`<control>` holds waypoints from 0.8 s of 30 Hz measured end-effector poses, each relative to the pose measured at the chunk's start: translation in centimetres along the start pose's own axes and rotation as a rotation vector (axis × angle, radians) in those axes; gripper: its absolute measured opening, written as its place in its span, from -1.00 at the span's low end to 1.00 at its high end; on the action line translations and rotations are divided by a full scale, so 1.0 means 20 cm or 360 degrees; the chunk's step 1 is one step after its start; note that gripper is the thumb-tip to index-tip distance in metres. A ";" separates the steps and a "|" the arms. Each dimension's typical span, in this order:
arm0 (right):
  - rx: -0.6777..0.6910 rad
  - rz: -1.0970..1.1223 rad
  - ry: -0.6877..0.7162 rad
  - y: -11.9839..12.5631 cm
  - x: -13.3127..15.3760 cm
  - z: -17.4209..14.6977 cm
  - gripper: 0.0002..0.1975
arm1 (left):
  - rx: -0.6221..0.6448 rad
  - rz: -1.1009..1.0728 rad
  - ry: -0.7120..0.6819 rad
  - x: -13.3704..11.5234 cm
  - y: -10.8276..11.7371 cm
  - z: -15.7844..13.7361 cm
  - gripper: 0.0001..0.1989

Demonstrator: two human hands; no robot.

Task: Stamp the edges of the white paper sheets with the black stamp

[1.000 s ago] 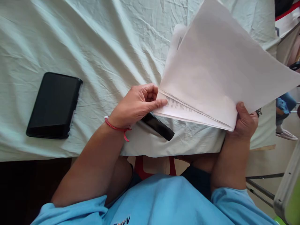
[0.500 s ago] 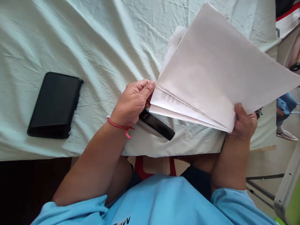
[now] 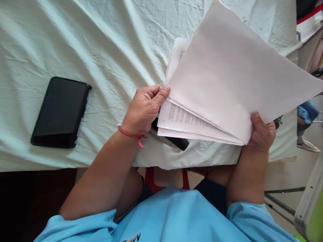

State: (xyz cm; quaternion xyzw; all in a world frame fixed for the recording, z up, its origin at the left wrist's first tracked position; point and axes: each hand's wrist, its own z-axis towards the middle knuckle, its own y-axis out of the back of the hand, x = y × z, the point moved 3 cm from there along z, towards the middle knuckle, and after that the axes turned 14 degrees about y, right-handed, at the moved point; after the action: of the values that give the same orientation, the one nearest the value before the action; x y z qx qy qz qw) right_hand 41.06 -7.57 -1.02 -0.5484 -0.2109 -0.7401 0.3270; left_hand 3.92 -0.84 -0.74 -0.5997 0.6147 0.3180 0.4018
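Note:
Several sheets of paper [image 3: 227, 64] are held fanned out above the table, a blank side facing up. Printed text shows on the lower sheets [image 3: 184, 116] and along the upper left edge. My left hand [image 3: 147, 106] pinches the left corner of the upper sheets between thumb and fingers. At the lower right corner of the stack, my right hand [image 3: 263, 132] grips the paper with its thumb on top. Beneath the sheets lies a black, bar-shaped object [image 3: 180, 144], partly covered by them and by my left hand.
A tablet-like black device [image 3: 59, 112] lies at the left on the wrinkled pale tablecloth [image 3: 108, 43]. Something small and dark [image 3: 278, 121] sits beside my right hand. Beyond the table's right edge are a person's leg and foot [image 3: 306, 143] and a metal-framed piece [image 3: 309, 195].
The lower sheets have swung down and left, so more printed text shows and the black bar is covered further. My left hand has shifted slightly right, still pinching the upper sheets.

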 end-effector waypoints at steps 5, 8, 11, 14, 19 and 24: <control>0.0042 -0.0070 -0.0082 0.00 0.01 -0.02 -0.47 | 0.0040 -0.0037 -0.0113 0.00 -0.01 0.01 -0.64; 0.0078 -0.0058 -0.0099 0.00 0.00 -0.02 -0.46 | 0.0026 -0.0044 -0.0133 0.00 -0.01 0.00 -0.58; 0.0075 -0.0060 -0.0113 0.01 0.00 -0.02 -0.44 | 0.0012 -0.0112 -0.0087 0.00 -0.01 0.00 -0.51; 0.0058 -0.0050 -0.0113 0.01 -0.01 -0.02 -0.42 | 0.0034 -0.0223 -0.0056 0.01 -0.02 0.00 -0.47; -0.0033 0.0126 0.0093 -0.01 -0.01 0.00 -0.44 | 0.0189 -0.0129 -0.0045 -0.01 0.00 0.00 -0.53; -0.0034 0.0282 0.0143 0.00 -0.02 0.01 -0.47 | 0.0395 -0.0008 -0.0145 -0.03 0.02 0.01 -0.77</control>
State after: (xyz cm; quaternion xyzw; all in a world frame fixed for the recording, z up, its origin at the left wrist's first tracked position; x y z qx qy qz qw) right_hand 41.23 -7.26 -1.28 -0.5347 -0.1388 -0.7343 0.3944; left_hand 3.61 -0.38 -0.33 -0.5319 0.6289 0.2654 0.5011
